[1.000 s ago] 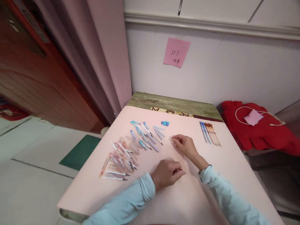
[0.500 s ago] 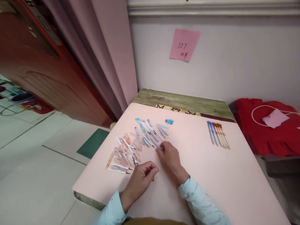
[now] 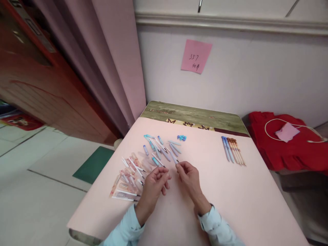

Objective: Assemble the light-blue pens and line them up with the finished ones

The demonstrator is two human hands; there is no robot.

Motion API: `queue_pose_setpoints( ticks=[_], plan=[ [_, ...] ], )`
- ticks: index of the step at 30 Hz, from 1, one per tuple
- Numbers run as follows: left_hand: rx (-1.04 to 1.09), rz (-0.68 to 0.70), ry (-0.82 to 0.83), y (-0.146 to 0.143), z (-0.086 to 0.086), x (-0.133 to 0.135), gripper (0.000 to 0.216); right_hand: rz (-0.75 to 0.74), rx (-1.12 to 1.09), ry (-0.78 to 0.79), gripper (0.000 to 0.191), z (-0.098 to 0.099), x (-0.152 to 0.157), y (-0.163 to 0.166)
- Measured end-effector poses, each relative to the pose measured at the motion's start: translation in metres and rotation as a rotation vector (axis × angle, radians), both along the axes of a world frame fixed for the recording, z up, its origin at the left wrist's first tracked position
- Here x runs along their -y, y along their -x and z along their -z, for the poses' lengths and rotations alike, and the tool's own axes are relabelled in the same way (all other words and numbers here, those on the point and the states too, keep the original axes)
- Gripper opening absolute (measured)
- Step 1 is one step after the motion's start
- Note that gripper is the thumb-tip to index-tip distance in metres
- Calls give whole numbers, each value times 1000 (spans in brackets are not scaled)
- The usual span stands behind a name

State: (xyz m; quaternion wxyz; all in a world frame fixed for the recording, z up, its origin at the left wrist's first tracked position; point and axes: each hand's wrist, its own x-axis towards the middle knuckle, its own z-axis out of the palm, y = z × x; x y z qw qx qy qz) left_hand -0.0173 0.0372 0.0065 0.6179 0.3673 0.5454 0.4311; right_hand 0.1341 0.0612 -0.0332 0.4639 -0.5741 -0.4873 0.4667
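pink-covered rectangular table (image 3: 230, 205) is carrying everything, and the parts are lying in separate groups by kind and colour, probably so each stays easy to pick from. a loose heap of pink and clear pen parts (image 3: 128, 177) is sitting toward the left edge. a scatter of pale blue barrels and white refills (image 3: 159, 148) is lying beyond it, nearer the far edge. a neat row of blue and orange slim pens (image 3: 233, 153) is lying parallel near the far right corner, well apart from both hands.

right hand (image 3: 191, 177) is pinching one pale blue slim plastic pen barrel (image 3: 173, 157) by its near end. the barrel is angling up and away from the fingertips, its far end just over the scatter. left hand (image 3: 153, 184) is curling beside it, tips near a teal-tipped piece; cannot tell whether it is gripping. a cluster of small bright blue caps (image 3: 181, 137) is lying just past the scatter.
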Motion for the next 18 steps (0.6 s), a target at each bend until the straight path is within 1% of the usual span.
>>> queue_pose_setpoints(
  ticks=[3, 5, 7, 11, 15, 18],
  plan=[
    [77, -95, -12, -12, -3, -13, 38, 2, -177, 23, 33, -12, 5, 1],
    [151, -111, -10, -20, -5, -20, 35, -21, -210, 2, 33, -16, 8, 3],
    [231, -116, -13, -26, -6, -25, 34, -57, -212, -22, 34, -17, 10, 3],
    [323, -156, 5, -27, -7, -33, 30, -82, -200, -17, 38, -7, 10, 3],
    [367, -247, 60, -21, -10, -44, 27, 3, -220, -33, 48, 7, 8, -2],
    [406, -286, 55, -17, -15, -51, 24, 63, -212, -26, 47, 12, 8, -4]
  ],
)
